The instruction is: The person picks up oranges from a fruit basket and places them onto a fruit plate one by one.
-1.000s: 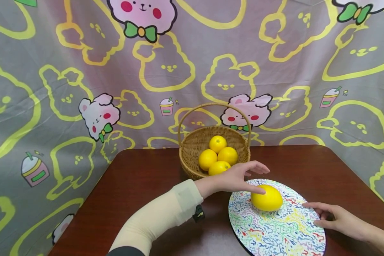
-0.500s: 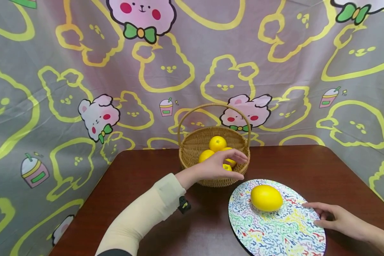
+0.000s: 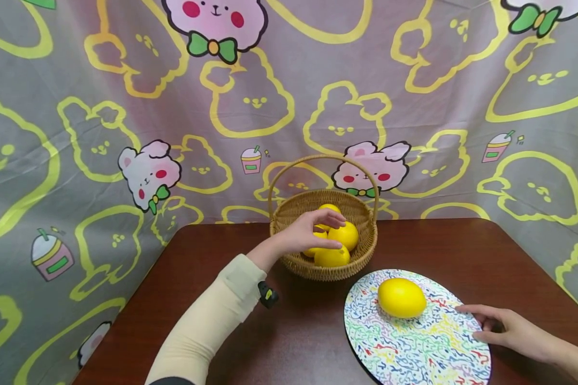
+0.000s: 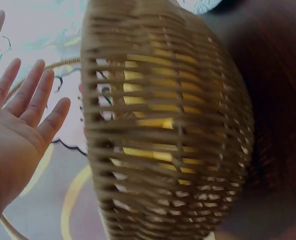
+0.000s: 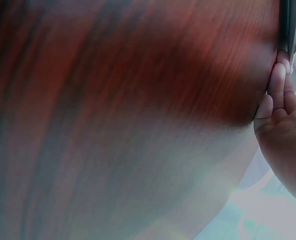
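Here, the left hand hangs over the wicker basket at the far side of the table, its thumb and fingers parted in a wide curve and holding nothing; whether a fingertip touches any fruit cannot be told. Inside lie four yellow fruits: a near one, a right one, a far one and a left one partly covered by the hand. A fifth fruit rests on the far part of the patterned round board, near and to the right of the basket. The right hand pinches the board's right edge, fingers curled under and thumb at the rim. For a good reach, the left hand should probably descend from above — thumb to one side, fingers to the other — and take one fruit around its widest part, clear of the handle. A steady right hand likely matters too — a tilted board could set the smooth fruit rolling.
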`<action>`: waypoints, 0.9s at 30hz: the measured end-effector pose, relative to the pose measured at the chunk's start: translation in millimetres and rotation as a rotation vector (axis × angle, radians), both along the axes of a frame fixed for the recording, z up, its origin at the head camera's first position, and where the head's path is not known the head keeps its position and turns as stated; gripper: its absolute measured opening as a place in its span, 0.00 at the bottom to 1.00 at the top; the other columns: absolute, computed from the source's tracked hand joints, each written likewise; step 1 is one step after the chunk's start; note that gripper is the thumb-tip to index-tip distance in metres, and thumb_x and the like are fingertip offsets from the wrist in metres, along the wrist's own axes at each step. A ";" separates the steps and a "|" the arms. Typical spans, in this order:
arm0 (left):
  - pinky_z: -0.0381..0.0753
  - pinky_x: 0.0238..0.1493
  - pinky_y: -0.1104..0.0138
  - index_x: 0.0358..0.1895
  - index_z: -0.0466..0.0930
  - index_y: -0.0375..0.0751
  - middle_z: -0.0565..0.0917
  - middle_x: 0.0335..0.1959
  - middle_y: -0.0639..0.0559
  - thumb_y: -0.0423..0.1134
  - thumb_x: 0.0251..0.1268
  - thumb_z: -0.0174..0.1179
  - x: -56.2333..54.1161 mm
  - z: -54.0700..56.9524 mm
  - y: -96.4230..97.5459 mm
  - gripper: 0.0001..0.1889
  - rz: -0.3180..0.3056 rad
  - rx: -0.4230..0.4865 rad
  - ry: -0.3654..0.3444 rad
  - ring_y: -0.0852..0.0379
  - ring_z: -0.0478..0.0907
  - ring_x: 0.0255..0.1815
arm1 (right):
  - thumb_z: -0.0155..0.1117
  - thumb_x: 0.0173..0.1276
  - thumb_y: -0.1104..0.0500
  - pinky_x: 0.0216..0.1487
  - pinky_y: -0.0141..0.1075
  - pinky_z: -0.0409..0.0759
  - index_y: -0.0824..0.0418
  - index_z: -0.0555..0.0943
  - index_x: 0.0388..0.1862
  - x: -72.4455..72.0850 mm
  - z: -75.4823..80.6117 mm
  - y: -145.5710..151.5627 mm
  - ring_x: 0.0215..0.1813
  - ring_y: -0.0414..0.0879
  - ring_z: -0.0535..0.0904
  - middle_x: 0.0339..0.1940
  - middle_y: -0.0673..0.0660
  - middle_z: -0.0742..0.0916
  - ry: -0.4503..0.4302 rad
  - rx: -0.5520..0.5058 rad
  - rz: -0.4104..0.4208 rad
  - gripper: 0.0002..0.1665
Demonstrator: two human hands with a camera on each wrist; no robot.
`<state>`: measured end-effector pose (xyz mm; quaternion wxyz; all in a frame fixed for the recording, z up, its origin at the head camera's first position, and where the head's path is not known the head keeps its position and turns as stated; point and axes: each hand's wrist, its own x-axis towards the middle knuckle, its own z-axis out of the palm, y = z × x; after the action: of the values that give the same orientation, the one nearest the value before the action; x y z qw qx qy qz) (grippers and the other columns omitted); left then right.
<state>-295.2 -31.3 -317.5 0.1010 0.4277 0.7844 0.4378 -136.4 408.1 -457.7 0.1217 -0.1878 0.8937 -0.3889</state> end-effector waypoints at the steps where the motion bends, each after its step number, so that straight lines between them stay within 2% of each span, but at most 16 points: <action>1: 0.69 0.61 0.49 0.61 0.73 0.43 0.78 0.57 0.50 0.41 0.58 0.70 -2.4 -1.4 -1.8 0.27 0.004 -0.002 -0.003 0.58 0.73 0.58 | 0.64 0.68 0.62 0.29 0.31 0.70 0.62 0.73 0.66 0.2 0.1 0.0 0.31 0.41 0.72 0.33 0.47 0.78 0.000 -0.002 0.002 0.27; 8: 0.68 0.61 0.48 0.61 0.72 0.44 0.76 0.60 0.47 0.40 0.58 0.70 -15.4 -11.7 -13.1 0.28 0.042 -0.032 -0.039 0.53 0.72 0.60 | 0.64 0.68 0.61 0.30 0.31 0.71 0.66 0.71 0.65 0.5 0.7 -1.1 0.31 0.41 0.72 0.33 0.49 0.77 -0.020 0.009 -0.015 0.28; 15: 0.69 0.60 0.47 0.64 0.70 0.44 0.73 0.63 0.43 0.37 0.59 0.69 -23.5 -18.4 -18.6 0.29 0.033 -0.070 -0.064 0.46 0.69 0.63 | 0.64 0.68 0.61 0.29 0.31 0.70 0.66 0.71 0.65 0.5 1.1 -1.0 0.31 0.40 0.72 0.33 0.49 0.77 -0.015 0.019 -0.022 0.28; 20: 0.69 0.61 0.50 0.66 0.69 0.41 0.74 0.63 0.47 0.39 0.59 0.69 -28.2 -23.1 -19.9 0.31 0.036 -0.101 -0.081 0.46 0.68 0.64 | 0.63 0.68 0.61 0.29 0.31 0.70 0.61 0.73 0.66 0.0 0.1 -0.2 0.31 0.41 0.73 0.33 0.47 0.77 0.002 0.002 -0.003 0.27; 27: 0.66 0.64 0.54 0.67 0.68 0.37 0.72 0.65 0.42 0.39 0.60 0.69 -35.2 -28.0 -19.7 0.32 0.003 -0.142 -0.100 0.44 0.66 0.66 | 0.63 0.68 0.61 0.30 0.30 0.71 0.64 0.71 0.66 -0.6 -0.8 1.1 0.32 0.41 0.73 0.34 0.49 0.78 -0.034 -0.015 -0.010 0.28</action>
<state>-330.5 -51.0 -345.6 0.1696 0.3957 0.8081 0.4020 -137.0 409.2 -458.5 0.1335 -0.1774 0.8895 -0.3993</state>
